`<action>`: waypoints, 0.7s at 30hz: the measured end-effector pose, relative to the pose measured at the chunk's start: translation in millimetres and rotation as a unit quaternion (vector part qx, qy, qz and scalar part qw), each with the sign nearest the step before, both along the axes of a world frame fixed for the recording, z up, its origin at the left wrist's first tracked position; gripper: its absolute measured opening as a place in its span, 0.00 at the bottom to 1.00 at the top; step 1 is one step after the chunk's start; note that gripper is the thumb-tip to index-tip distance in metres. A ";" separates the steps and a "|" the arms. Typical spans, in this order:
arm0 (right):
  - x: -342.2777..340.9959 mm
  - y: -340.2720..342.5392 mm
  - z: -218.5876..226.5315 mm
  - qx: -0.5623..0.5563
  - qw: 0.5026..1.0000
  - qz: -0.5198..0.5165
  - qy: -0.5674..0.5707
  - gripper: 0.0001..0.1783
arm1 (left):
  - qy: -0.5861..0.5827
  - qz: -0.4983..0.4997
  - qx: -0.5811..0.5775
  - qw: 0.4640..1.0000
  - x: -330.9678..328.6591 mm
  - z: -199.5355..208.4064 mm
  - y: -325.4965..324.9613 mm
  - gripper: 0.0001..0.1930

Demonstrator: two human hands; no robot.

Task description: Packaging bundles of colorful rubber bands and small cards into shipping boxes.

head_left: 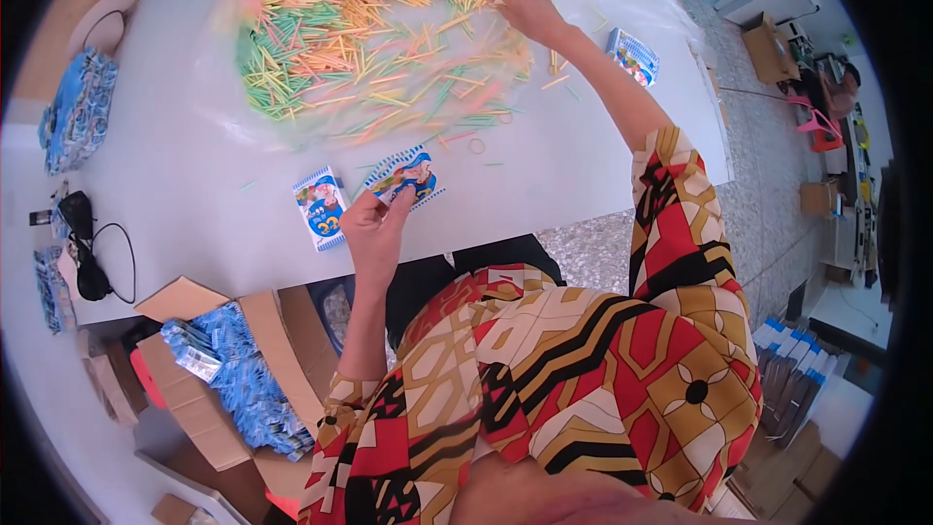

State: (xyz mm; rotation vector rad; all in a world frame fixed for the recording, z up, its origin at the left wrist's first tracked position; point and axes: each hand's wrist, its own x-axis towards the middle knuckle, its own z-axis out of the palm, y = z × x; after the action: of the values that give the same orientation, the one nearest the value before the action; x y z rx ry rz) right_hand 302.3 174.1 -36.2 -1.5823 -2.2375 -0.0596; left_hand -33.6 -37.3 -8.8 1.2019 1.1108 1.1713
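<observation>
My left hand [371, 226] pinches a small blue-and-white printed packet [408, 171] by its near end, just above the table. Close beside it on the left, a stack of similar printed packets [320, 206] lies on the white tabletop. My right hand [528, 14] is stretched out to the far side, at the right edge of a large heap of thin pink, orange, yellow and green sticks [330, 51]. Its fingers are drawn together at the heap; whatever is between them is too small to make out. The heap rests on clear plastic sheeting [219, 102].
Another packet stack [634, 56] lies right of my right forearm. Rubber bands [476, 146] and stray sticks are near the heap. Bundled blue packets [83, 107] and a black cable [92, 248] occupy the left. An open cardboard box [204, 428] of blue packets stands below the table's left edge.
</observation>
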 end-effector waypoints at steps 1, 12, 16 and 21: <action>-0.3 8.8 -2.4 0.001 0.998 0.001 -0.059 0.16 | -0.011 -0.004 -0.007 1.000 -0.2 0.8 0.2 0.11; -7.5 54.0 -9.2 0.028 0.948 0.147 -0.281 0.22 | -0.022 0.006 -0.017 1.000 -2.5 0.9 2.7 0.12; -13.7 48.0 -12.1 0.038 0.955 0.162 -0.245 0.20 | 0.051 0.015 -0.003 0.999 -8.0 -1.7 1.7 0.12; -17.5 54.3 -17.5 0.133 0.968 0.212 -0.030 0.05 | 0.078 0.025 0.006 0.997 -9.3 9.2 -2.4 0.10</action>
State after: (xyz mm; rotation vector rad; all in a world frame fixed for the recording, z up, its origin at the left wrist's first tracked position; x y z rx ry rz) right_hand 284.8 228.4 -53.7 -0.9555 -2.4457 -0.2760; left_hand -42.9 -39.7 0.5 1.2987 1.2581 1.1390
